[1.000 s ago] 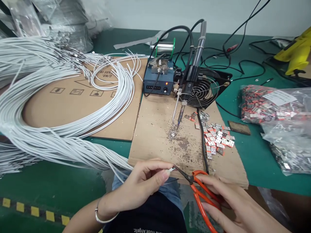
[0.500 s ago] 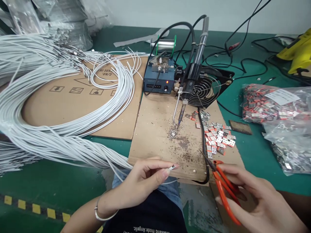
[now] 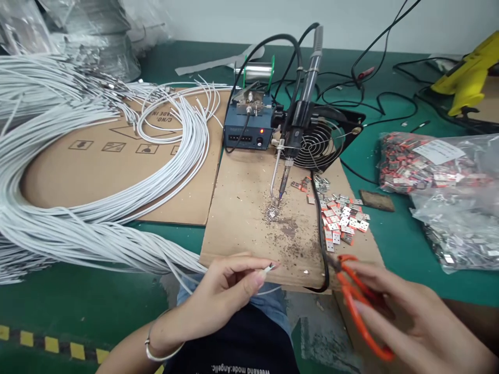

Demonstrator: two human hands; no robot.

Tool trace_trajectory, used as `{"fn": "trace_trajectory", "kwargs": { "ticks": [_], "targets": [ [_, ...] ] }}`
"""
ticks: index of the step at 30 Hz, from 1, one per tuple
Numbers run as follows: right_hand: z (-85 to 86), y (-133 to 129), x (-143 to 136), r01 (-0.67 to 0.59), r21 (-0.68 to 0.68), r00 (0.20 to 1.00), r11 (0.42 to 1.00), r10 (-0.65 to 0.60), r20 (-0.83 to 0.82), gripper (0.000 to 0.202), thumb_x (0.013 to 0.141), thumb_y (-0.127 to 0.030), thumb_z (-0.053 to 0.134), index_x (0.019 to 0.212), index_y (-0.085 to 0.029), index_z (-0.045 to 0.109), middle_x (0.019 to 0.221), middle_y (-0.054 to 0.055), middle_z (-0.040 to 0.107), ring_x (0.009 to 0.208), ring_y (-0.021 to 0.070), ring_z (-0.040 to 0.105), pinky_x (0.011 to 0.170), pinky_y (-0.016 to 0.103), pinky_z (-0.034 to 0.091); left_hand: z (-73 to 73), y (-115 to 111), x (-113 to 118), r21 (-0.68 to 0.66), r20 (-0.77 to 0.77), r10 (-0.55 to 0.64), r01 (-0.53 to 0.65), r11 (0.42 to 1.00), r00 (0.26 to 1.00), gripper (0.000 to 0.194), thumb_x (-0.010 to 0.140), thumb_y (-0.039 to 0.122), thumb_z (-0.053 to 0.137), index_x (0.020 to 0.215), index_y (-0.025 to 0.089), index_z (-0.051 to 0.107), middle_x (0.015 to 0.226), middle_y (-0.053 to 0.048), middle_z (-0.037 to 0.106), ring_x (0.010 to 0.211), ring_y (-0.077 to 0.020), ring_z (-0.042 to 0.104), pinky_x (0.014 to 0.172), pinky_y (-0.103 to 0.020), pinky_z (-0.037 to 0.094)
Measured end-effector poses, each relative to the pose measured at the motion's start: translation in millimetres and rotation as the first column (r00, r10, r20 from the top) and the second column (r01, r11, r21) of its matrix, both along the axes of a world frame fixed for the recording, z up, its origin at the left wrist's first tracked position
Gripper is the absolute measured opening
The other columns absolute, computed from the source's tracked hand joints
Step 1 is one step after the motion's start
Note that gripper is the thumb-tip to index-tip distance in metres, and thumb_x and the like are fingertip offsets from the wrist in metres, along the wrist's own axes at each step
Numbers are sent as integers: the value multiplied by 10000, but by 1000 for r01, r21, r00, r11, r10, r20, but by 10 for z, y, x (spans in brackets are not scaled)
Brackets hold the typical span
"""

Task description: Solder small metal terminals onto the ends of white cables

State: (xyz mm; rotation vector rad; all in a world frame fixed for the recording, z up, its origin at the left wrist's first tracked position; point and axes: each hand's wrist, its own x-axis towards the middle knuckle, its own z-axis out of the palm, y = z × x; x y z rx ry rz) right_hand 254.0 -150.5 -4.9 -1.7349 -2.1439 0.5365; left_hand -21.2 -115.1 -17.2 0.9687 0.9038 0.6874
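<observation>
Between thumb and forefinger, my left hand (image 3: 230,285) pinches the end of a white cable (image 3: 268,268), its tip poking out over the cardboard's near edge. Orange-handled pliers or cutters (image 3: 360,306) are held in my right hand (image 3: 409,317), jaws pointing up and left; their blades look blurred. Past the tool lies a pile of metal USB connectors (image 3: 343,223) with orange-red parts. A soldering iron (image 3: 286,174) stands in a holder, tip down, with a thin feed tube beside it and solder specks below.
Bundled white cables (image 3: 171,182) cover the left side. Behind are a blue control box (image 3: 245,130) with a lit red light, a solder spool (image 3: 255,72) and a black fan (image 3: 322,140). Bags of connectors (image 3: 432,166) lie right. A black cord (image 3: 322,228) crosses the cardboard (image 3: 234,228).
The whole view has shifted slightly, so the bench things appear farther left. The pliers have turned a little in my right hand. My left hand keeps its pinch on the cable.
</observation>
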Motion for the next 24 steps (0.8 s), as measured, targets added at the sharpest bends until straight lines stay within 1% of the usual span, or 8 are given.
{"fn": "trace_trajectory", "kwargs": {
  "ticks": [2, 4, 7, 10, 14, 16, 19, 24],
  "targets": [
    [19, 60, 187, 94, 28, 984, 995, -97, 147, 352, 850, -423, 460, 1120, -223, 563, 965, 107, 705, 755, 291, 686, 569, 352, 544, -24, -8, -19, -30, 17, 22, -21, 999, 1000, 308, 787, 407, 625, 967, 163, 683, 556, 58, 448, 346, -26, 331, 324, -157, 213],
    [44, 101, 378, 254, 70, 909, 965, -263, 324, 369, 881, -403, 374, 1129, -188, 543, 817, 136, 710, 636, 321, 672, 490, 379, 488, -22, -14, -35, -74, -4, 59, -59, 995, 998, 339, 744, 445, 660, 935, 164, 660, 518, 68, 465, 315, -33, 364, 309, -150, 237],
    [40, 124, 605, 380, 115, 793, 918, -387, 471, 366, 872, -390, 408, 1121, -171, 562, 745, 133, 712, 591, 337, 660, 457, 370, 446, 37, -7, -46, -114, -83, 139, -148, 982, 987, 295, 713, 435, 691, 829, 166, 653, 541, 55, 530, 311, -38, 419, 340, -160, 301],
    [23, 158, 686, 393, 116, 769, 912, -396, 501, 360, 861, -400, 450, 1077, -157, 604, 870, 153, 716, 687, 352, 666, 506, 375, 460, 120, 21, -40, -61, -156, 207, -218, 974, 966, 203, 722, 370, 693, 739, 170, 658, 530, 58, 546, 315, -31, 424, 406, -180, 342],
    [106, 384, 579, 396, 179, 809, 901, -434, 397, 335, 869, -376, 422, 972, -141, 638, 868, 166, 700, 734, 342, 650, 576, 399, 454, 177, 70, -26, 18, -219, 281, -284, 959, 934, 109, 711, 295, 695, 685, 191, 674, 470, 76, 515, 328, -53, 465, 463, -203, 368],
    [165, 614, 497, 340, 154, 865, 928, -373, 336, 294, 867, -333, 419, 956, -161, 641, 870, 129, 703, 748, 295, 648, 623, 376, 459, 177, 88, -22, 42, -233, 297, -295, 955, 926, 80, 716, 269, 684, 682, 197, 678, 426, 87, 487, 322, -56, 455, 489, -214, 378],
    [195, 1047, 418, 177, 27, 950, 984, -178, 257, 251, 868, -294, 424, 887, -192, 652, 879, 77, 706, 770, 227, 645, 659, 311, 464, 162, 97, -21, 55, -257, 295, -291, 955, 920, 85, 722, 275, 674, 705, 192, 681, 396, 87, 476, 312, -66, 431, 469, -225, 362],
    [118, 1582, 444, -16, -139, 983, 990, 41, 177, 184, 827, -283, 508, 810, -164, 647, 783, 60, 684, 671, 178, 615, 606, 272, 439, 151, 89, -33, 40, -286, 289, -290, 956, 914, 128, 717, 310, 684, 732, 182, 679, 369, 84, 465, 304, -58, 399, 432, -207, 355]
  ]
}}
